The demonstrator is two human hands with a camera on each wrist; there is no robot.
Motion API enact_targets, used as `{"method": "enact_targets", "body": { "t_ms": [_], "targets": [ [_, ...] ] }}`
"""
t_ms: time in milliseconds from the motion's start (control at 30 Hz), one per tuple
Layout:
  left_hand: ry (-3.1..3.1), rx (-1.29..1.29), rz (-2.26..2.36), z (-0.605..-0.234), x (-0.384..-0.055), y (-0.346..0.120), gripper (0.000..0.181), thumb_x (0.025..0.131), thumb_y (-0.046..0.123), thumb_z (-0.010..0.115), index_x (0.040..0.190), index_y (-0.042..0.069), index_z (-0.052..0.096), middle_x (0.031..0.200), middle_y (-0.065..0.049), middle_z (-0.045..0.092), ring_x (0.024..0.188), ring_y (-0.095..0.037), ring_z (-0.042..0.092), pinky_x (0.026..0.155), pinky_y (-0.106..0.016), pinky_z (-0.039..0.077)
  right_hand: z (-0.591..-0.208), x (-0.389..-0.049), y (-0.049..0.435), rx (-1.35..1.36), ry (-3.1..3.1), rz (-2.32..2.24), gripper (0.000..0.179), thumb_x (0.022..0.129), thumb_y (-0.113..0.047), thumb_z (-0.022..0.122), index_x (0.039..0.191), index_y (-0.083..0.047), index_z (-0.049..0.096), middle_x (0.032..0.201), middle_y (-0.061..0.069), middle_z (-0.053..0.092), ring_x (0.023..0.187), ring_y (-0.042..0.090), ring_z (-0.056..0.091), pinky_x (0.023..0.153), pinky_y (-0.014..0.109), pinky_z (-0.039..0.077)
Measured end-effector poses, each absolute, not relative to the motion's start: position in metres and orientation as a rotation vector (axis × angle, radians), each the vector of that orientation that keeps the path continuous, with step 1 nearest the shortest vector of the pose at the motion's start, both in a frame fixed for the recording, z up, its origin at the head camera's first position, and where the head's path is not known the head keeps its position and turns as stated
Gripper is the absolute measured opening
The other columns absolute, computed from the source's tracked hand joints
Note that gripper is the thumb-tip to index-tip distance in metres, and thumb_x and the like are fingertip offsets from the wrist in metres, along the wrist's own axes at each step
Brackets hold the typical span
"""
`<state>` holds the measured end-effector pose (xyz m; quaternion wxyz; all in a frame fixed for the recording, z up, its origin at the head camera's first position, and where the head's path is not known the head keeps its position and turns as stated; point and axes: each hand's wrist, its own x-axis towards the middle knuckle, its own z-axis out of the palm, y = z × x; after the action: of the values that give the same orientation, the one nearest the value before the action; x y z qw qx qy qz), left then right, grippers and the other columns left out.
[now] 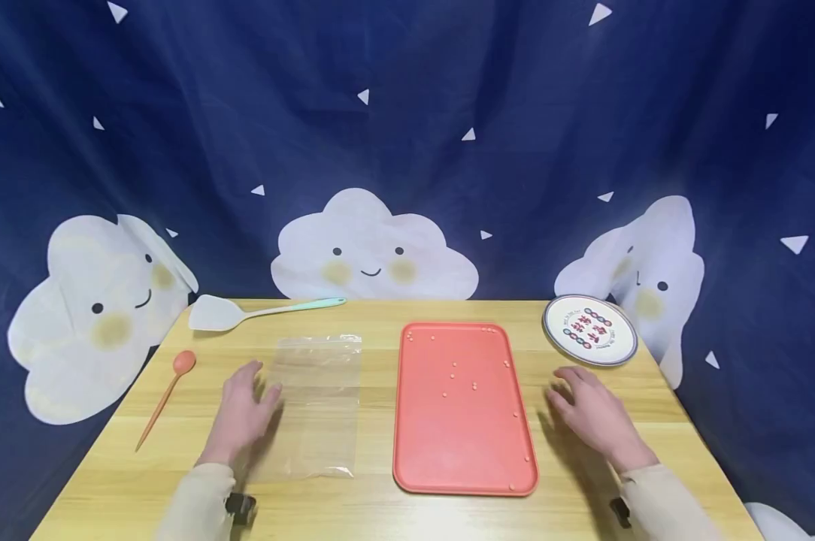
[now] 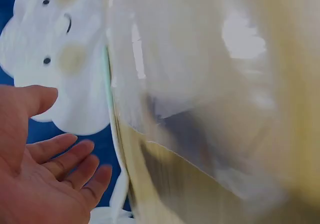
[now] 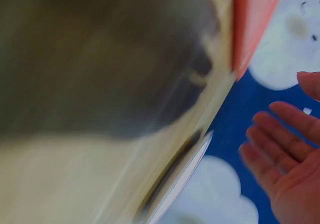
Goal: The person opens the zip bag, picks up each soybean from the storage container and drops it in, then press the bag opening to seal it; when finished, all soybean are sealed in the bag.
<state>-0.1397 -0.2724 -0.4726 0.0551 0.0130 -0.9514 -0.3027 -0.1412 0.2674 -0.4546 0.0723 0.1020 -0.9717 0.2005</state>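
My left hand [image 1: 240, 412] hovers over the left edge of a clear zip bag [image 1: 316, 409] lying flat on the table, its fingers loosely bent around nothing. In the left wrist view the left hand [image 2: 55, 169] shows an empty palm beside the shiny bag [image 2: 200, 48]. To the right, my right hand [image 1: 597, 415] is held above the table between a red tray [image 1: 465, 451] and a white plate [image 1: 590, 330] with a printed pattern. The right wrist view shows that right hand [image 3: 290, 154] with fingers spread and nothing in it. Several tiny pale beads [image 1: 452, 376] lie scattered on the tray.
A spatula [image 1: 216, 314] with a white head and mint handle lies along the table's back left edge. Nearer the left edge is an orange-brown spoon [image 1: 184, 362]. Behind the wooden table [image 1: 380, 518] hangs a dark blue curtain [image 1: 407, 150] with clouds.
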Motion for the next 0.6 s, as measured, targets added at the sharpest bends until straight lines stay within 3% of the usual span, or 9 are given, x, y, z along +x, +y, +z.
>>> {"method": "enact_targets", "body": {
  "t_ms": [233, 333, 433, 600],
  "targets": [
    [-2.732, 0.384, -1.37, -0.464, -0.169, -0.285, 0.055, 0.1, 0.025, 0.056, 0.139, -0.011, 0.042, 0.134, -0.032, 0.046, 0.125, -0.043, 0.044, 0.103, -0.051, 0.038, -0.446, -0.181, 0.205, 0.508, -2.857, 0.998, 0.033, 0.092, -0.017, 0.068, 0.12, 0.001, 0.065, 0.117, 0.014, 0.065, 0.11, 0.034, 0.06, 0.096, 0.05, 0.047],
    [-2.648, 0.454, -1.48, -0.464, -0.181, -0.287, 0.051, 0.098, 0.021, 0.059, 0.137, -0.01, 0.047, 0.128, -0.029, 0.053, 0.116, -0.035, 0.051, 0.091, -0.035, 0.047, -0.442, -0.198, 0.172, 0.591, -2.875, 1.156, 0.033, 0.091, -0.015, 0.068, 0.121, -0.001, 0.066, 0.118, 0.011, 0.065, 0.109, 0.031, 0.061, 0.096, 0.047, 0.047],
    [-2.6, 0.499, -1.548, -0.466, -0.193, -0.29, 0.049, 0.098, 0.021, 0.06, 0.136, -0.008, 0.05, 0.126, -0.025, 0.056, 0.109, -0.028, 0.054, 0.079, -0.022, 0.048, -0.44, -0.214, 0.138, 0.666, -2.911, 1.246, 0.033, 0.091, -0.013, 0.068, 0.122, -0.004, 0.066, 0.118, 0.008, 0.066, 0.109, 0.026, 0.061, 0.097, 0.044, 0.047],
    [-2.555, 0.57, -1.611, -0.469, -0.208, -0.29, 0.047, 0.098, 0.023, 0.06, 0.133, -0.008, 0.054, 0.122, -0.023, 0.059, 0.104, -0.03, 0.058, 0.079, -0.028, 0.05, -0.438, -0.24, 0.087, 0.761, -2.968, 1.363, 0.037, 0.091, -0.011, 0.067, 0.127, -0.002, 0.063, 0.12, 0.007, 0.065, 0.112, 0.023, 0.06, 0.098, 0.04, 0.046]
  ]
}}
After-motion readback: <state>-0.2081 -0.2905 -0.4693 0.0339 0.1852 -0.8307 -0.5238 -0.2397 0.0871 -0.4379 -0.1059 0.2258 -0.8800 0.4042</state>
